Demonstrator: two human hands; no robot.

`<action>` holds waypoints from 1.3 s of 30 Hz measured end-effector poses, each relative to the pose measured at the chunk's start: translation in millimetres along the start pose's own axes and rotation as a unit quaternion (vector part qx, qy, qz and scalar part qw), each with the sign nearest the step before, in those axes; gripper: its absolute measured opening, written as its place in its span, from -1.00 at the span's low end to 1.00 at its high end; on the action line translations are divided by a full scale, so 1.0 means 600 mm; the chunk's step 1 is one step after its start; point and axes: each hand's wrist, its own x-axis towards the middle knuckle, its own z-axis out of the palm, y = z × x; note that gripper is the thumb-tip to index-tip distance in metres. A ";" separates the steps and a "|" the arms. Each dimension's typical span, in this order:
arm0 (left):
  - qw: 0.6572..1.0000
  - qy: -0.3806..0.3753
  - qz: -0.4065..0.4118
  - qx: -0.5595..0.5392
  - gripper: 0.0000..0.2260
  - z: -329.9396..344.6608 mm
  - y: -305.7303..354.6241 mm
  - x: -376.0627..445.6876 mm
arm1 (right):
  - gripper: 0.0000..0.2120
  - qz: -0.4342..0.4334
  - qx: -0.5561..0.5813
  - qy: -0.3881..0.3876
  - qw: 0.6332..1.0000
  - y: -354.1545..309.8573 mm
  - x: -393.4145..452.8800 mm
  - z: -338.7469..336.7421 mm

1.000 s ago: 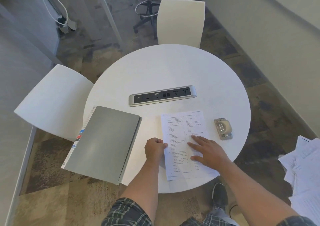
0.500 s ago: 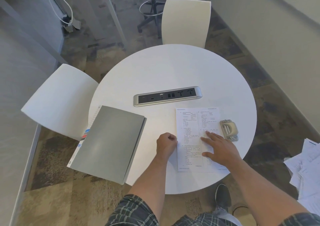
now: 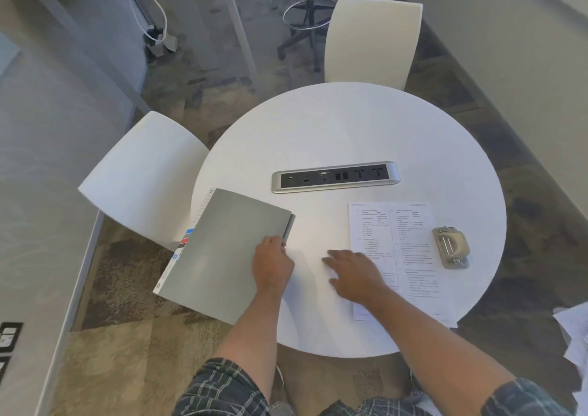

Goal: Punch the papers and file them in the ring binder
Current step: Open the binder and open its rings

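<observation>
A grey ring binder [image 3: 229, 253] lies closed on the left of the round white table [image 3: 350, 129], overhanging its edge, with coloured tabs along its left side. My left hand [image 3: 273, 261] rests on the binder's right edge, fingers curled at the cover's rim. A printed sheet of paper [image 3: 401, 256] lies flat on the right half of the table. My right hand [image 3: 353, 272] lies flat, fingers spread, on the sheet's left edge and the bare table beside it. A metal hole punch [image 3: 451, 247] sits just right of the sheet.
A silver socket strip [image 3: 335, 177] is set into the table's middle. White chairs stand at the left [image 3: 140, 177] and at the back [image 3: 372, 40]. A loose heap of papers [image 3: 576, 336] lies off the table at the right edge.
My left hand has left the sheet and moved left onto the binder's right edge. My right hand has slid left to the sheet's left edge. The view has shifted.
</observation>
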 end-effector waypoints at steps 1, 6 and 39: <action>0.999 0.018 0.015 0.024 -0.72 -0.011 -0.013 0.009 | -0.38 -0.031 0.004 -0.013 0.999 -0.023 0.011 0.004; 0.991 0.093 -0.012 0.095 -0.61 -0.075 -0.079 0.051 | -0.23 -0.148 -0.085 -0.023 0.985 -0.123 0.046 0.022; 0.955 -0.098 -0.272 0.061 -0.06 -0.165 -0.208 0.093 | -0.47 0.003 0.102 -0.036 0.994 -0.149 0.071 0.053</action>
